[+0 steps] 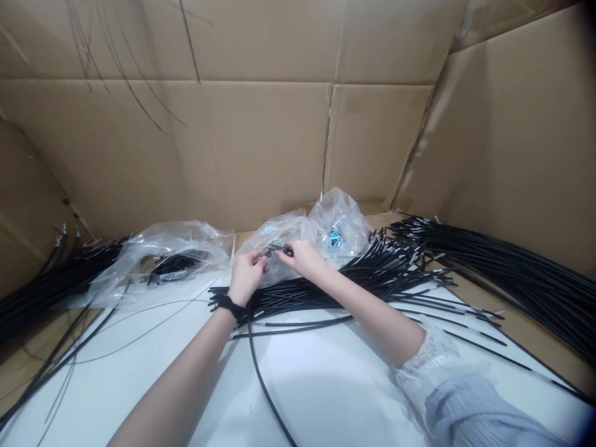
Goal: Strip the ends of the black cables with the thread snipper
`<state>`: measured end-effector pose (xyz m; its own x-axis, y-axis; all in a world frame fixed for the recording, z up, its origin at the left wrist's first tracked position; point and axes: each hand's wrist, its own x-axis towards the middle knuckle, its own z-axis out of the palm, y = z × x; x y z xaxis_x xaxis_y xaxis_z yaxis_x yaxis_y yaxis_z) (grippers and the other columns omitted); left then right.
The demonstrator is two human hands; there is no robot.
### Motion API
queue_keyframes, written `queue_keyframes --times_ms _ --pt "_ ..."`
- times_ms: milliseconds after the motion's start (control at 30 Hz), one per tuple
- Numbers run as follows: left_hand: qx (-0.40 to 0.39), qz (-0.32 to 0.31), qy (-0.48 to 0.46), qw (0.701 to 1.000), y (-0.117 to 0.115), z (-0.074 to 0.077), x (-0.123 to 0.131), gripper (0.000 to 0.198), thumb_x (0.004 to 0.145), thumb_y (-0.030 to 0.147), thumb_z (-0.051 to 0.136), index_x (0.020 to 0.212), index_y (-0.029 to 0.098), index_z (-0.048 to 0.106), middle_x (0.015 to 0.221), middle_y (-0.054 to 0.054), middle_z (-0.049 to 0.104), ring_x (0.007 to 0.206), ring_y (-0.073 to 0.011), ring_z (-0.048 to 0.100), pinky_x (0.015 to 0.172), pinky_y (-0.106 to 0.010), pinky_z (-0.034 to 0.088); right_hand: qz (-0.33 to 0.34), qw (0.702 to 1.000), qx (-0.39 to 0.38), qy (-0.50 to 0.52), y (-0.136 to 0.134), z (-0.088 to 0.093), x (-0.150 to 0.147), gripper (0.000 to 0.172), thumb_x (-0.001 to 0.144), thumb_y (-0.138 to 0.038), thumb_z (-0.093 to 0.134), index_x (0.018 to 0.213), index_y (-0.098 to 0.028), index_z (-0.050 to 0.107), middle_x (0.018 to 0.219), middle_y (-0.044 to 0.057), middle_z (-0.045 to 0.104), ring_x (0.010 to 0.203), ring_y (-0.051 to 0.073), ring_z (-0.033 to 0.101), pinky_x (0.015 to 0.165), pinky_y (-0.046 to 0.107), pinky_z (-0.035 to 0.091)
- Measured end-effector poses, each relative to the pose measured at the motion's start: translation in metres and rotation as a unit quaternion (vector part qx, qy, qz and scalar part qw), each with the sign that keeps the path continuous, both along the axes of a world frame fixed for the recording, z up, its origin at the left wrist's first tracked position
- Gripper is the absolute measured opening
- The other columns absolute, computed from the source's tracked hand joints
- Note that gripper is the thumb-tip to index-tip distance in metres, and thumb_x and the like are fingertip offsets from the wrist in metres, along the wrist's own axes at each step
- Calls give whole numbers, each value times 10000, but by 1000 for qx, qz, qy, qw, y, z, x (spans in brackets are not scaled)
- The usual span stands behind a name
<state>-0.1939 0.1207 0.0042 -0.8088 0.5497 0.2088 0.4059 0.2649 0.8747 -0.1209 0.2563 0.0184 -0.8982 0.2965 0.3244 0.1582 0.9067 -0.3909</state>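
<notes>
My left hand (249, 271) is closed in a pinch near the middle, and a black cable (261, 372) runs down from beneath it toward the front edge. It grips the upper part of that cable, though the tip is too small to make out. Close on its right, my right hand (302, 257) is closed on a small dark tool (285, 251), perhaps scissors or cutters, whose tip reaches the left fingertips. A black band circles the left wrist. Clear plastic bags lie just behind both hands.
Cut black cables (372, 279) lie piled under the right forearm. Longer bundles rest at the far right (503, 267) and far left (51, 279). A plastic bag (339, 223) holds blue items. Cardboard walls (261, 136) surround the white table (326, 385).
</notes>
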Motion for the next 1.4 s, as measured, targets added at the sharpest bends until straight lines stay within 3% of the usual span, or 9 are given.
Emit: queue_keyframes --times_ms 167,733,933,1133,1267,1400 --pt "-21 38 40 998 1 -2 5 349 739 229 462 991 80 651 590 -35 611 575 -151 555 617 -257 415 -6 1000 -13 -8 -2 0 -1 348 840 -407 463 746 -125 644 650 86 628 580 153 546 511 238 290" --pt "-65 50 87 993 3 -12 6 337 759 206 444 991 89 659 651 -73 657 626 -174 605 646 -276 441 2 999 -48 -4 0 -8 -6 318 811 -341 486 644 -113 631 574 74 582 508 123 439 512 240 254" --pt "-53 58 79 994 3 -11 6 337 747 225 462 997 105 655 671 -77 672 664 -191 625 659 -286 443 -10 994 -88 57 13 -3 -6 389 809 -442 451 595 -132 548 539 21 521 505 96 403 506 220 253" --pt "-8 62 50 997 0 3 6 314 707 221 493 956 103 643 674 -68 676 697 -196 631 695 -291 442 -23 983 -123 132 21 11 -2 414 833 -486 390 622 -141 476 580 -4 482 553 91 407 528 212 275" --pt "46 32 29 998 -7 24 7 287 708 240 504 949 108 588 664 -49 661 664 -165 618 641 -254 447 41 956 -248 149 7 17 3 433 746 -551 509 620 -138 494 556 -26 445 516 73 370 490 204 268" --pt "80 -25 5 996 -20 53 11 324 727 239 496 1032 131 510 611 2 609 484 -97 507 497 -211 411 124 915 -377 73 -23 12 12 357 735 -465 556 639 -122 560 553 -21 498 453 48 303 444 200 235"
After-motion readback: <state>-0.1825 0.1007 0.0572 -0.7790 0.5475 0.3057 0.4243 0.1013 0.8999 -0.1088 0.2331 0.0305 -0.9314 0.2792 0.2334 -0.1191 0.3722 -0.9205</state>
